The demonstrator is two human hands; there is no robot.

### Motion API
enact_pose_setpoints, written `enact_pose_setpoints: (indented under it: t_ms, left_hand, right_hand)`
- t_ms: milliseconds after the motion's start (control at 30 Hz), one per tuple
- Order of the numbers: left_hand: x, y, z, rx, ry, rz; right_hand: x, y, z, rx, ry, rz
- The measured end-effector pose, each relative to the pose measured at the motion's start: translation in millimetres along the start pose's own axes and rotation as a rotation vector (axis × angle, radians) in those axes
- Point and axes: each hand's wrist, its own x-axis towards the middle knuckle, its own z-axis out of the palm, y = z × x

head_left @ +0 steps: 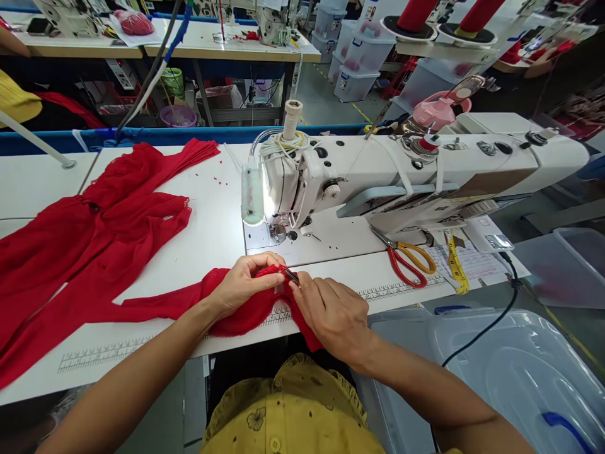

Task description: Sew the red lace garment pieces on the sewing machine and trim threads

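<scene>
A piece of red fabric (pixel 246 315) lies at the table's front edge and partly hangs over it. My left hand (pixel 250 277) pinches its upper edge between thumb and fingers. Close on the right, my right hand (pixel 333 312) is closed around a small dark metal tool (pixel 290 275), whose tip meets the cloth at my left fingertips. Most of the tool is hidden in my fist, so its exact kind does not show. Just beyond my hands stands a white sewing machine (pixel 350 164) with its lamp lit.
More red garments (pixel 118 227) spread over the table's left side. Scissors (pixel 406 258) with red and orange handles lie to the right, near a yellow tape measure (pixel 456 265). A clear plastic bin (pixel 501 366) stands below at the right. Red thread cones (pixel 416 14) stand above.
</scene>
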Motion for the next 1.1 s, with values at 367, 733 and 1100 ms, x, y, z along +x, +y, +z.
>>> enact_pose_setpoints:
  t_ms: [367,733,1100]
  left_hand:
    - [0,0,-0.9,-0.015,-0.012,-0.002]
    - [-1,-1,-2.2,-0.033,-0.013,-0.005]
    - [-1,0,-2.8,-0.024,-0.005,-0.004]
  right_hand:
    - [-1,1,1,-0.041,0.039,-0.056]
    - [-4,4,5,-0.004,0.057,-0.075]
    - [-4,10,3,0.115,0.001,0.035]
